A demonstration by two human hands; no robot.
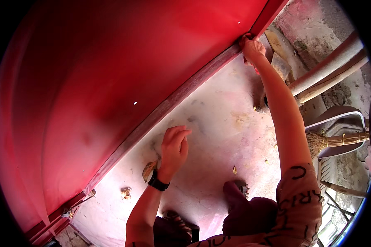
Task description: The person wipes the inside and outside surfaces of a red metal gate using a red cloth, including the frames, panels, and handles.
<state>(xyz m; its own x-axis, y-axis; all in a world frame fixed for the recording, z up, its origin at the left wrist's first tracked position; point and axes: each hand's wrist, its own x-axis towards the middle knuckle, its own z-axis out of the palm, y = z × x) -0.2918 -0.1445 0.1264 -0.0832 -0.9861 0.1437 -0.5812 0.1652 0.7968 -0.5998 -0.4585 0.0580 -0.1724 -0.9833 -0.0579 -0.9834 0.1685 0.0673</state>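
A large red metal door [123,78] fills the upper left, with a grimy rail [173,96] along its lower edge. At the far end of that rail, by the door's corner, my right hand [254,50] is closed and pressed against the frame. Bits of crumpled red cloth [247,38] show around its fingers; the rest is hidden in the grip. My left hand [175,148] hangs above the floor, apart from the door, its fingers loosely bent and nothing visible in it. A black watch [158,181] is on the left wrist.
Wooden poles [329,66] lean at the right beside a rough stone wall [317,29]. Nearer stand a straw broom [334,140] and a grey dustpan-like scoop [338,115]. Dry leaves [126,192] lie on the pale floor [210,164]. My feet are below.
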